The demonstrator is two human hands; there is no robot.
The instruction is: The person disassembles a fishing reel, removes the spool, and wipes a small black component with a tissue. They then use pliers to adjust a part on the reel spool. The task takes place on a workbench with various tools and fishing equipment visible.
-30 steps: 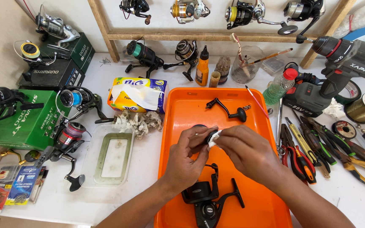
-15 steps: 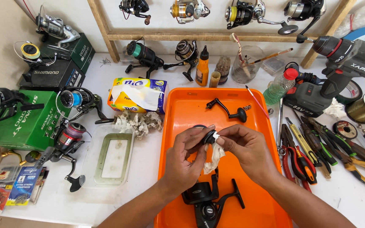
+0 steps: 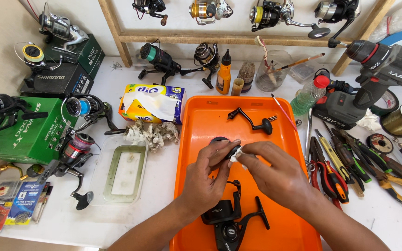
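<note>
Your left hand [image 3: 205,174] is pinching a black spool [image 3: 231,151]; your right hand [image 3: 275,174] is pressing tissue [image 3: 236,152] against it over the tray [image 3: 201,116].

A bright orange tray [image 3: 196,111] is sitting on a white worktop [image 3: 164,204]. In it are lying a black reel body [image 3: 226,223] and a black crank handle [image 3: 252,122]. A white tissue [image 3: 236,152] is showing against a small black part [image 3: 231,149]. A yellow and blue tissue pack [image 3: 152,103] and green boxes [image 3: 29,132] are lying to the left.
</note>
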